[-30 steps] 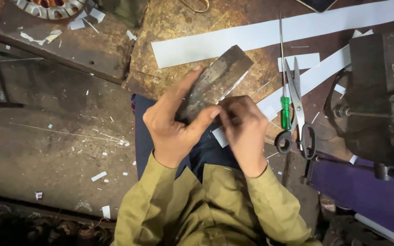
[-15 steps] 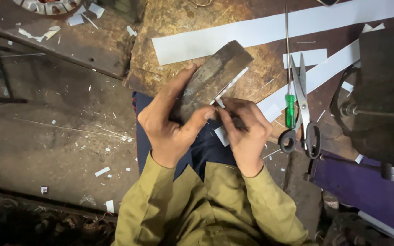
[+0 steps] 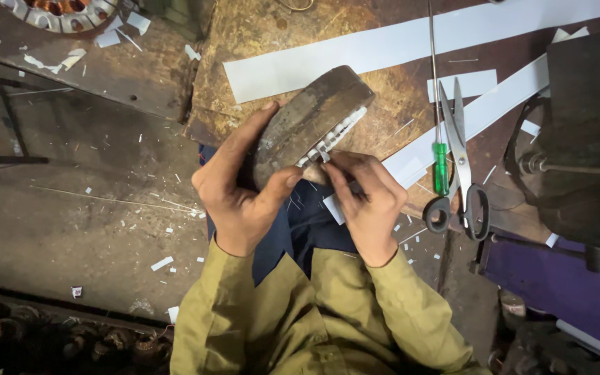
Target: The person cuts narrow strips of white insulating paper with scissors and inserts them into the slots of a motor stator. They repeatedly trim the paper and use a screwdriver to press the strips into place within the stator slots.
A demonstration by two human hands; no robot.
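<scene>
My left hand (image 3: 241, 194) grips a dark, rusty metal stator core (image 3: 307, 118), held tilted above my lap. White paper slips (image 3: 338, 132) stick out of the slots along its lower right edge. My right hand (image 3: 366, 201) pinches one small white paper slip (image 3: 322, 154) at that edge, fingertips touching the core. Both sleeves are olive green.
Long white paper strips (image 3: 411, 42) lie across the brown workbench (image 3: 244, 42). Grey scissors (image 3: 461, 167) and a green-handled screwdriver (image 3: 439, 139) lie to the right. A heavy black vise (image 3: 585, 146) stands at the far right. Another wound stator (image 3: 64, 14) sits top left. Paper scraps litter the floor.
The core has turned so its slotted edge with the white slips faces me. My right hand has shifted up to that edge. The view has drifted slightly.
</scene>
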